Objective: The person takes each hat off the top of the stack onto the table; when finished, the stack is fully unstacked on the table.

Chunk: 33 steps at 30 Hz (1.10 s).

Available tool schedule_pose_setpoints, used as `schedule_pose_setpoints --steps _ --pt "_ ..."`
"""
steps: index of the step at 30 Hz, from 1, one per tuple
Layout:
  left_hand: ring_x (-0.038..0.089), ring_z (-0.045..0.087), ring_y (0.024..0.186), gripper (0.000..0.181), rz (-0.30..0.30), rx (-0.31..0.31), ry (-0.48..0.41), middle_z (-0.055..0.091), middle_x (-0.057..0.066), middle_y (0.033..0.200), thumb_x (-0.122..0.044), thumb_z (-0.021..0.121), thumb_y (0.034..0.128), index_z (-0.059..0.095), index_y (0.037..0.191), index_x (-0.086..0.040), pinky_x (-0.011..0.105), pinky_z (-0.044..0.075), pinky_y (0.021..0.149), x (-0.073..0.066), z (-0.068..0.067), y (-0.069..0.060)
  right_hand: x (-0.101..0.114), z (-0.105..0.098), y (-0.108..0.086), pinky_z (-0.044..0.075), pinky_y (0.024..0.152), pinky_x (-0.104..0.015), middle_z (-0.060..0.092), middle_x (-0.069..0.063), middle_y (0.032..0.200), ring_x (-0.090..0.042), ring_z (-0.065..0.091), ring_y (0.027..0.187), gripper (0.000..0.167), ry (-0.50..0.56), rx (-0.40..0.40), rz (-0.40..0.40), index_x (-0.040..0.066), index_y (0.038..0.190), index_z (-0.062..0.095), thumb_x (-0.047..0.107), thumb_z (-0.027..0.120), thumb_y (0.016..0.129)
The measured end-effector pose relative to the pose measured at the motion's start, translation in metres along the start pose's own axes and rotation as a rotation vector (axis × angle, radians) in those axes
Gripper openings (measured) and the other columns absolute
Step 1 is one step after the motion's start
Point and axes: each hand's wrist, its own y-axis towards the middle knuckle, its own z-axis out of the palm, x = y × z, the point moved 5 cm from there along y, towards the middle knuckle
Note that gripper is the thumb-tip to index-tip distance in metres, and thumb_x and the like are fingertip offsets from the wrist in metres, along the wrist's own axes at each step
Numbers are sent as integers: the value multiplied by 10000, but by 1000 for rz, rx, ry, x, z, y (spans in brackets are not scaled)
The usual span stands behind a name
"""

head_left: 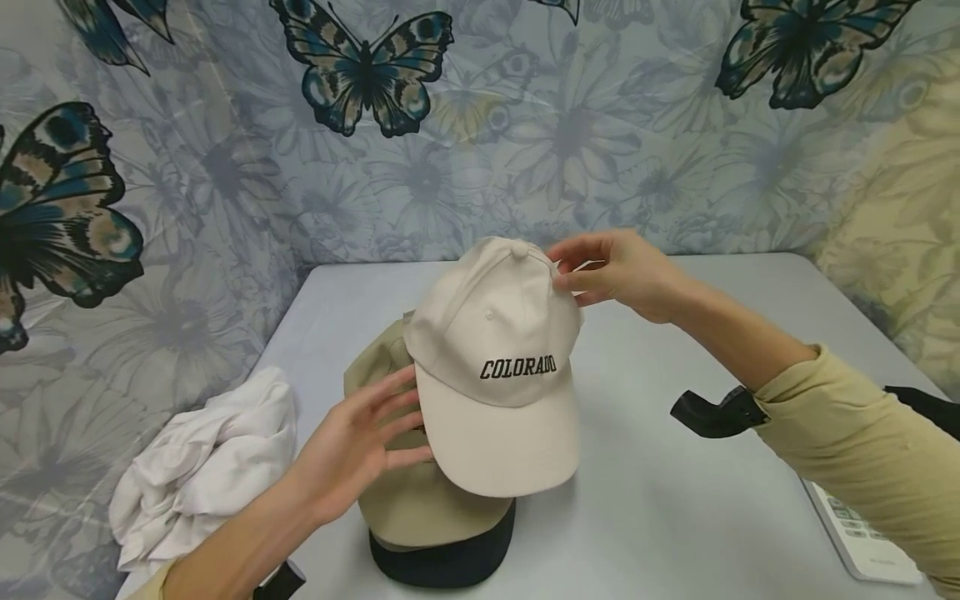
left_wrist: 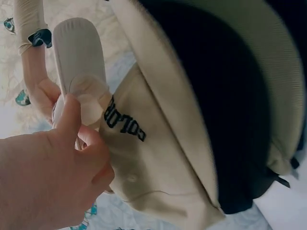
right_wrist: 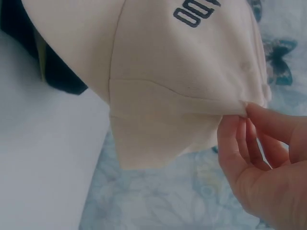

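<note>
A cream baseball cap [head_left: 498,446] with COLORADO in dark letters is held above a stack of caps, its brim toward me. My right hand [head_left: 630,279] pinches the fabric on the right of its crown between thumb and fingers, also plain in the right wrist view. With fingers spread and fairly straight, my left hand [head_left: 341,458] touches the left edge of the cream cap. Beneath it is a khaki cap [head_left: 427,508], partly hidden, over a black brim [head_left: 442,567]. In the left wrist view the khaki cap [left_wrist: 148,120] shows dark lettering, and further brims lie layered under it.
A crumpled white cloth [head_left: 217,467] lies at the table's left edge. Under my right forearm is a white device with keys [head_left: 862,533], partly covered. The white table [head_left: 637,500] meets a wall hanging with butterflies [head_left: 367,67] at the back.
</note>
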Motion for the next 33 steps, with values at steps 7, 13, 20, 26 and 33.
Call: schedule_pose_setpoints --steps 7,13,20,26,33 --pt "319 352 1304 536 12 24 40 291 150 1471 -351 345 1042 239 1489 -76 493 419 967 -2 13 13 -9 -18 -9 533 820 -392 528 -119 1040 -190 591 954 370 -19 -32 20 -55 1245 544 24 646 899" --pt "322 312 1343 544 24 48 41 275 130 1484 -338 347 1038 230 1485 -51 501 411 975 -1 30 24 -14 -35 -20 534 819 -379 519 -129 1062 -178 598 947 387 -56 -80 38 -56 1256 532 38 652 900" --pt "314 299 1350 523 9 59 34 270 107 1486 -319 325 1040 221 1492 -79 515 378 1002 4 45 35 -22 -54 -29 537 811 -360 513 -118 1061 -166 599 929 424 -102 -93 55 -51 1278 515 84 664 905" --pt "324 313 1340 502 3 84 51 292 126 1470 -321 331 1033 272 1465 -72 510 398 985 11 57 45 -32 -65 -36 538 805 -355 501 -114 1051 -153 597 917 414 -110 -99 74 -63 1277 497 70 646 914" --pt "343 289 1354 542 -6 84 52 283 155 1473 -353 349 1021 278 1459 -42 528 396 981 20 68 56 -43 -76 -42 540 801 -355 516 -113 1068 -128 604 914 443 -127 -95 90 -79 1307 471 61 636 920"
